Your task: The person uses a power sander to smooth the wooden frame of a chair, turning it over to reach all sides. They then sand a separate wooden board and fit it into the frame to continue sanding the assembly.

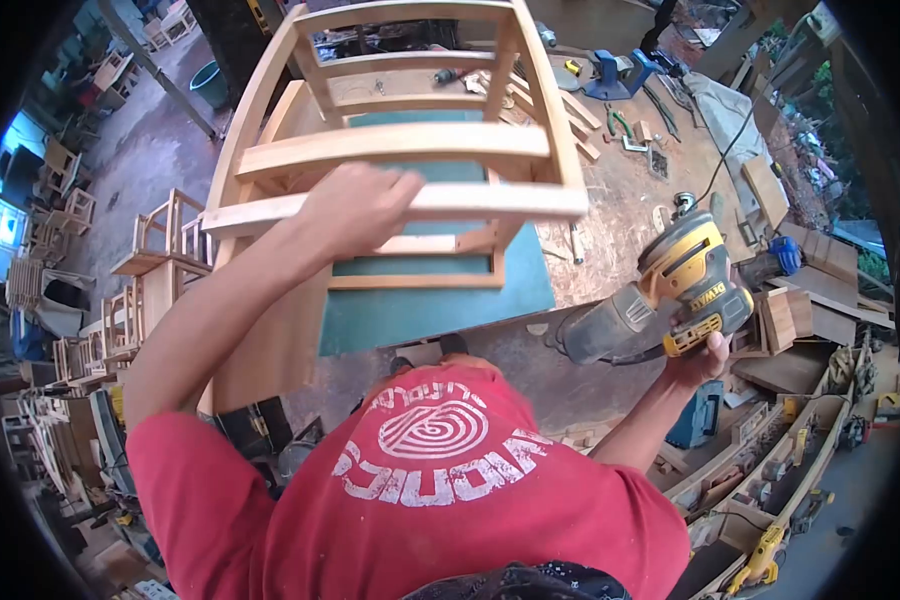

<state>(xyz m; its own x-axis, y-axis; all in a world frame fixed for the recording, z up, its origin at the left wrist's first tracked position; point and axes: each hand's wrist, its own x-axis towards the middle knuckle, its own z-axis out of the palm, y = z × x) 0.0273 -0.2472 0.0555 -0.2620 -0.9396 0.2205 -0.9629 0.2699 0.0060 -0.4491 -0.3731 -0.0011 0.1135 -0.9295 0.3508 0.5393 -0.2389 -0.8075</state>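
A pale wooden chair frame [490, 202] lies on the workbench, with its slats and rails facing me. My left hand [362, 205] is closed over its nearest rail, slightly blurred, with the fingertips hidden behind the wood. Off to the right, my right hand [705, 362] grips a yellow and black DeWalt orbital sander [698, 275] from below. The sander is held up, apart from the frame, with its grey dust canister [607, 325] pointing left. Beneath the frame is a green mat [430, 322].
Wood strips [580, 115], green-handled pliers [620, 124] and a blue tool [615, 75] lie on the workbench [595, 280]. A power cord [745, 120] runs up from the sander. Stacked chairs [160, 235] stand at left; a wooden tool rack [800, 480] is at lower right.
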